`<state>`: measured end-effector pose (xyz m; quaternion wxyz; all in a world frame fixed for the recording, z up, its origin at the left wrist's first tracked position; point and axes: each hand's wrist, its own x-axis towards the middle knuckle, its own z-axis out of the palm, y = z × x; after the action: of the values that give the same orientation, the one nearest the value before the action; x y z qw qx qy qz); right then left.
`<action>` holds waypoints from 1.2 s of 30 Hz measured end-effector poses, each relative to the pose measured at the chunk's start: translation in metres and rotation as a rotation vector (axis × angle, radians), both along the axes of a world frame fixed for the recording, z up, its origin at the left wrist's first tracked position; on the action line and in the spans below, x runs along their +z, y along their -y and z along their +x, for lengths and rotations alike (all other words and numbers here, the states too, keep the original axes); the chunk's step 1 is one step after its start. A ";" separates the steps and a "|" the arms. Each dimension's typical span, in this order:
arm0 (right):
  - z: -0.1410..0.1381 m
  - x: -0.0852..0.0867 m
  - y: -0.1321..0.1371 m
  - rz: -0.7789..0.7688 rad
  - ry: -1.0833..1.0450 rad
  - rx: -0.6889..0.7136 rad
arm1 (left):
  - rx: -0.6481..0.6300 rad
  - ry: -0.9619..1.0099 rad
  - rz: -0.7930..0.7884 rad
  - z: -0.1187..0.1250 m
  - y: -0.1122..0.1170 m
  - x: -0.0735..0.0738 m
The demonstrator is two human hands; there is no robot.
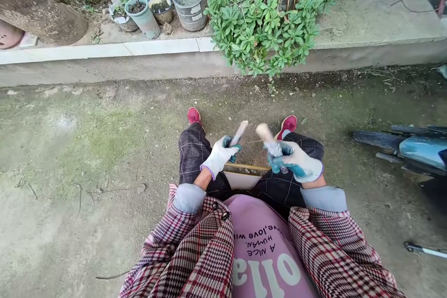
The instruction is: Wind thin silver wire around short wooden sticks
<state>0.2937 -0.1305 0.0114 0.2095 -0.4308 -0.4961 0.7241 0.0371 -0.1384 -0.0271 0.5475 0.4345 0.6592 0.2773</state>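
I sit low over a concrete yard floor, knees apart, red shoes [193, 115] ahead. Both hands wear white gloves with teal palms. My left hand [220, 154] is closed round a pale stick-like handle [239, 132] that points up and away. My right hand [297, 162] is closed round a second pale handle [267, 136], slightly blurred. A thin thread seems to run between the two handles. Between my knees a light board with a yellowish edge [244, 167] shows under the hands.
A leafy green bush [265, 23] spills over a concrete ledge [366, 14] ahead. A metal bucket [190, 2] and small plant pots [145, 16] stand on the ledge at left. A blue scooter [412, 149] is parked close on my right.
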 end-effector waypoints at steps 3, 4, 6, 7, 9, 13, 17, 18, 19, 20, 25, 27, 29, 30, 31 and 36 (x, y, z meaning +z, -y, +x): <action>-0.013 -0.014 -0.005 0.051 -0.013 -0.459 | 0.016 -0.027 0.012 0.005 0.008 0.006; -0.016 -0.021 -0.009 0.078 0.053 -0.525 | 0.014 -0.057 0.036 0.006 0.013 0.010; -0.020 -0.037 -0.021 0.123 0.221 -0.552 | -0.065 -0.172 0.116 0.011 0.023 0.021; -0.021 -0.045 -0.026 0.133 0.286 -0.523 | -0.149 -0.249 0.161 0.014 0.027 0.028; -0.021 -0.059 -0.033 0.128 0.364 -0.413 | -0.355 -0.382 0.215 0.019 0.032 0.041; -0.020 -0.066 -0.020 0.083 0.446 -0.050 | -0.450 -0.500 0.203 0.012 0.024 0.054; -0.011 -0.043 0.005 -0.021 0.325 0.326 | -0.254 -0.403 0.240 -0.015 0.004 0.036; -0.007 -0.035 0.009 -0.047 0.284 0.387 | -0.206 -0.331 0.239 -0.020 0.001 0.029; -0.003 -0.027 0.011 -0.068 0.241 0.422 | -0.156 -0.264 0.227 -0.024 -0.001 0.021; 0.000 -0.020 0.012 -0.086 0.191 0.421 | -0.124 -0.217 0.215 -0.025 -0.002 0.014; 0.000 -0.013 -0.001 -0.015 -0.044 -0.277 | -0.069 -0.100 0.157 -0.008 0.007 -0.005; -0.008 -0.025 -0.013 0.077 0.069 -0.524 | -0.054 -0.082 0.155 0.000 0.014 -0.001; -0.015 -0.043 -0.024 0.110 0.204 -0.557 | -0.074 -0.125 0.185 0.005 0.021 0.008; -0.018 -0.052 -0.028 0.113 0.260 -0.530 | -0.104 -0.174 0.199 0.007 0.024 0.014; -0.020 -0.060 -0.031 0.109 0.303 -0.478 | -0.141 -0.235 0.206 0.008 0.025 0.020; -0.021 -0.067 -0.014 0.074 0.409 -0.032 | -0.252 -0.445 0.180 -0.002 0.019 0.042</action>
<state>0.2731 -0.1160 -0.0560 0.1316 -0.5685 -0.5479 0.5994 0.0352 -0.1572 0.0149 0.3786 0.6105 0.6766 0.1619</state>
